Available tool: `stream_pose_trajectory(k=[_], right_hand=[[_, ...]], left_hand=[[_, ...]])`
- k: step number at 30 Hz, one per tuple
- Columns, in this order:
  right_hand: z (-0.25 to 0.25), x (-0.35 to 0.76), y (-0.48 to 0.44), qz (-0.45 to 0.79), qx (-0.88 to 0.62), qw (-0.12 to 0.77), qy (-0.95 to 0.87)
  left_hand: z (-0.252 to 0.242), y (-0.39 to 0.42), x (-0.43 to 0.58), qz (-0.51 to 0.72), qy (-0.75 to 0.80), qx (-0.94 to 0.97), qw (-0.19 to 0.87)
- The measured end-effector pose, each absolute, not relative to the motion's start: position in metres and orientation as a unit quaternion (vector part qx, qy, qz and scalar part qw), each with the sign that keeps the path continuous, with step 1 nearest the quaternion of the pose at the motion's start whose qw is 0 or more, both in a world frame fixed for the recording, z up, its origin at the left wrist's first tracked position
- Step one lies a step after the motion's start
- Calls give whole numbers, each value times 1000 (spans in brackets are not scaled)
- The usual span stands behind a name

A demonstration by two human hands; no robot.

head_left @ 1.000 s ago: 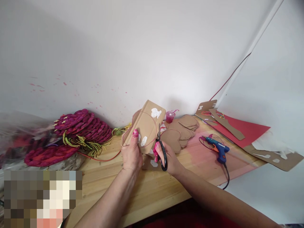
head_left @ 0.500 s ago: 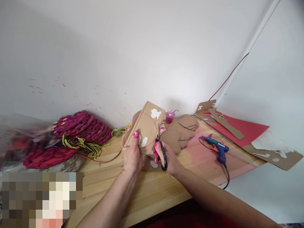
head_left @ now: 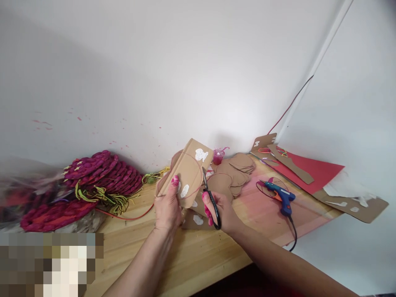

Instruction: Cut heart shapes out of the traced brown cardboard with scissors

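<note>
My left hand (head_left: pixel 168 208) grips a folded piece of brown cardboard (head_left: pixel 188 165) by its lower left side, thumb on top. A curved pencil-like outline and white patches mark the cardboard's face. In my right hand (head_left: pixel 221 210) is a pair of black-handled scissors (head_left: pixel 205 180), its blades pointing up beside the cardboard's right edge. Whether the blades touch the cardboard I cannot tell. Pink stains cover fingertips on both hands. Behind the scissors lie several rounded cardboard cutouts (head_left: pixel 238 173), stacked and overlapping.
A blue glue gun (head_left: pixel 283 196) with a cord rests on the right. Beyond it lies red sheet material (head_left: pixel 321 169) with cardboard scraps. A small cup of pink liquid (head_left: pixel 218 156) stands by the wall. Magenta braided pieces (head_left: pixel 102 173) are piled on the left of the wooden table (head_left: pixel 130 247).
The scissors have moved away from the cardboard's edge, slightly down and to the right of it. My left hand still holds the cardboard. The whole view has shifted a little.
</note>
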State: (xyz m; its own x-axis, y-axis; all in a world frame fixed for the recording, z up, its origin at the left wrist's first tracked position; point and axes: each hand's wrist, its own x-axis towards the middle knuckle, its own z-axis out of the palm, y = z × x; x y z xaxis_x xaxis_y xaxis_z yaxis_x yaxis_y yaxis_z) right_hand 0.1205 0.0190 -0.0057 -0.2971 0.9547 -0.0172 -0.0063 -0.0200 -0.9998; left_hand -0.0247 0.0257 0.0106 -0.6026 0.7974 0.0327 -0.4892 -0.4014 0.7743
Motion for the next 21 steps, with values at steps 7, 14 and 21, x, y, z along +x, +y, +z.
stream_pose_trajectory(k=[7,14,21], right_hand=[[7,132,25,568,-415,410,-580],[-1,129,17,549,-432,429,-573],[8,131,14,565,-431,424,-561]], left_hand=[[16,20,-22,792,382,230,416],[19,18,-20,793,373,215,431],[25,18,-25,781,385,232,432]])
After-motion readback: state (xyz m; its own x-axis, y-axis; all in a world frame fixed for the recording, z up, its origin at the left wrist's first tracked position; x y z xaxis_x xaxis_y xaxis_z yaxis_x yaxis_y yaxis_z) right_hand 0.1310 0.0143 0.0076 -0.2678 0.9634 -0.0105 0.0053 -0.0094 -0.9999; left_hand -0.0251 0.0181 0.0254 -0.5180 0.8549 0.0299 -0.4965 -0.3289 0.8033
